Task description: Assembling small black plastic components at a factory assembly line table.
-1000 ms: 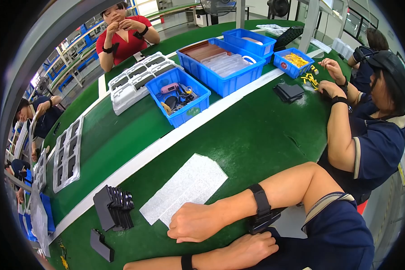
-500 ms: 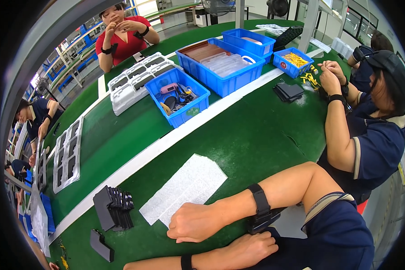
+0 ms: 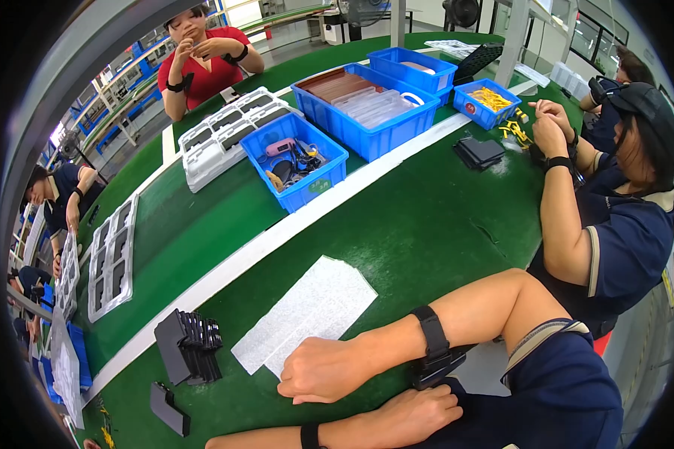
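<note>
My right hand [image 3: 326,370] lies on the green table [image 3: 397,232] as a loose fist, its knuckles touching the near edge of a white foam sheet [image 3: 307,310]. Nothing shows inside it. A black band [image 3: 429,334] wraps that wrist. My left hand [image 3: 416,414] comes in from the lower edge and rests flat under my right forearm, fingers slightly apart, holding nothing. To the left of the sheet stands a stack of black flat parts [image 3: 189,346], with one more black part [image 3: 168,408] lying nearer the table edge.
A white stripe [image 3: 277,236] runs across the table. Beyond it are a blue bin of tools [image 3: 296,161], larger blue bins [image 3: 367,105], and white moulded trays [image 3: 228,131] [image 3: 112,258]. A seated person [image 3: 614,202] works at my right; others sit across and left.
My hands have stayed put. The person at my right has shifted their hands slightly over the yellow parts.
</note>
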`<state>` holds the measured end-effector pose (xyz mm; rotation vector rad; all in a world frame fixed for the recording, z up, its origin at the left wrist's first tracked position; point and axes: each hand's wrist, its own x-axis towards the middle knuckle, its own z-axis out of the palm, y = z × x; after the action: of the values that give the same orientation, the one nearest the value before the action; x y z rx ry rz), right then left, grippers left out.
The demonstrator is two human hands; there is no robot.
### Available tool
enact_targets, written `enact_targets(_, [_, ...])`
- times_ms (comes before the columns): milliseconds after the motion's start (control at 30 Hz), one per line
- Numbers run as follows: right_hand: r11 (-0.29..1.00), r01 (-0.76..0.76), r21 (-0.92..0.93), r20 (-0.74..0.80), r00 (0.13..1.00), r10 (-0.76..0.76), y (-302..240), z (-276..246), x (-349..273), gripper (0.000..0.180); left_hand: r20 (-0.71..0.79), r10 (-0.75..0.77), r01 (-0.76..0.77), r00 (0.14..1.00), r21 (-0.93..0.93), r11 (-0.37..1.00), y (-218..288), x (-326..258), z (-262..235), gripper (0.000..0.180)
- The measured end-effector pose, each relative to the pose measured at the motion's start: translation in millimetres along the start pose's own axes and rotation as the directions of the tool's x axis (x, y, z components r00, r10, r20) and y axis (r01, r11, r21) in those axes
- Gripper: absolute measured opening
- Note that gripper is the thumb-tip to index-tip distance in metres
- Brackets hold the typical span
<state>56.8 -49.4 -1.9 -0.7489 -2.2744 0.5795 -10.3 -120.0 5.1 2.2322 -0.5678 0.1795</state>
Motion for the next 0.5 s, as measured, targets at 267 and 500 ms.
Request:
enact_targets(267, [0.999, -0.01, -0.045, 0.081, 0.997, 0.013, -0.6, -3.6, -0.2, 0.021, -0.005, 0.013, -0.013, 1.0, 0.003, 1.0, -0.9, 0.1, -0.1, 0.005])
enact_targets(500, [0.999, -0.02, -0.049, 0.089, 0.996, 0.024, -0.8, -3.7, 0.2, 0.022, 0.006, 0.006, -0.006, 1.0, -0.002, 1.0, -0.2, 0.5, -1.6, 0.006])
